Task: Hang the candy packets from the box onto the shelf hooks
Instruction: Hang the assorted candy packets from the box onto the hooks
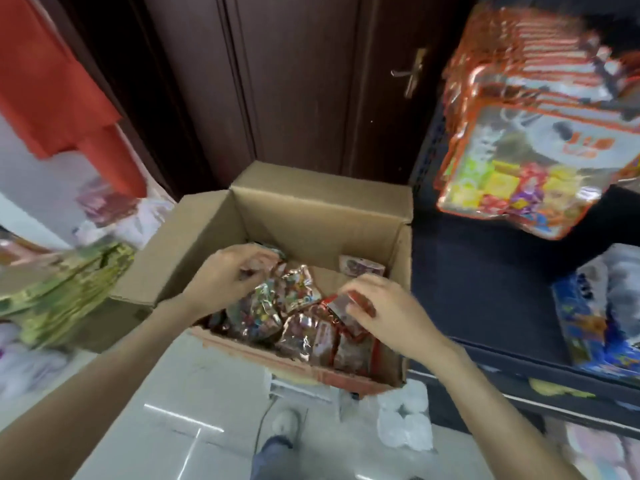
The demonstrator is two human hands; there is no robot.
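At frame centre, one open cardboard box (311, 216) holds several candy packets (273, 306). Two hands reach in: left hand (225, 275) pinches one packet, right hand (384, 310) grips a red packet (346, 303). More hang upper right on shelf hooks (533, 133).

1. Pale glossy tiled floor (166, 386) carries an open brown cardboard box (311, 216), flaps raised.
2. Crumpled translucent white plastic bag (403, 420) lies beside the box's near corner.
3. Dark metal shelf unit (485, 306) apparently stands on the floor, right.
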